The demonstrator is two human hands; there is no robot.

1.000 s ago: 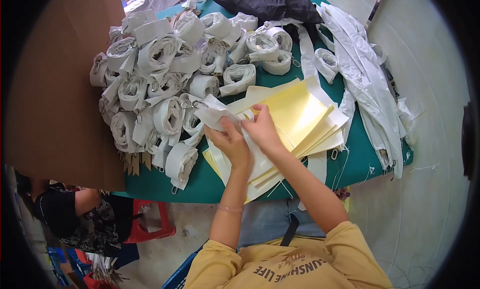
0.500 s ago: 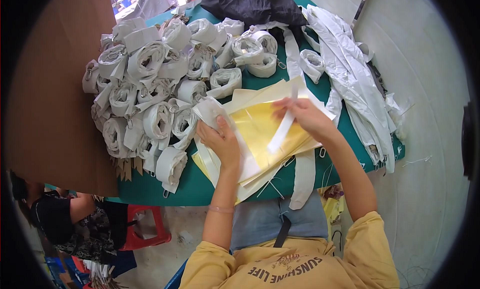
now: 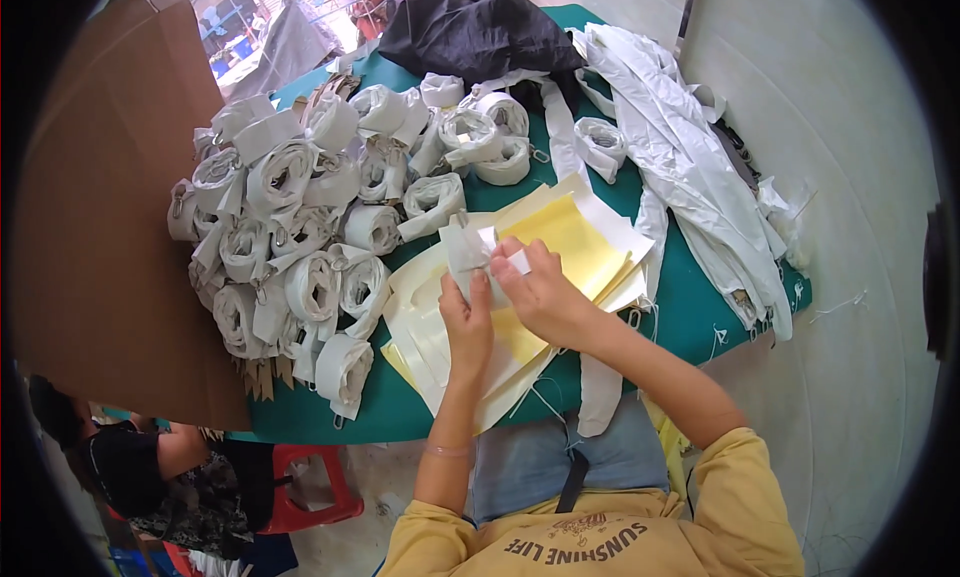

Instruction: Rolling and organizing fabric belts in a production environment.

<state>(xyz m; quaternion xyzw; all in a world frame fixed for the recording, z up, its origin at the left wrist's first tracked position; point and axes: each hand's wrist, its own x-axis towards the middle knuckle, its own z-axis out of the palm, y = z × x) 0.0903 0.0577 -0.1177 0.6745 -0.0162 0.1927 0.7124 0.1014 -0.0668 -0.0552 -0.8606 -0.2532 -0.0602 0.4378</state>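
Now the left hand (image 3: 467,320) has its grip round a white roll (image 3: 461,249) over the sheets (image 3: 578,242), right of the heap (image 3: 283,182) on the bench (image 3: 705,292), the right hand (image 3: 545,295) pinching a strip (image 3: 520,262), and that roll looks light and soft, best cupped by its sides.

The left forearm (image 3: 452,407) reaches almost straight forward, the left hand (image 3: 466,322) upright with its thumb (image 3: 481,292) raised and its fingers (image 3: 450,292) curled in a grip. The right forearm (image 3: 660,369) slants inward from the right — elbow (image 3: 728,425) set well out to the side — and the right hand (image 3: 545,295), back uppermost, holds its bent fingers in a pinch just beside the left thumb.
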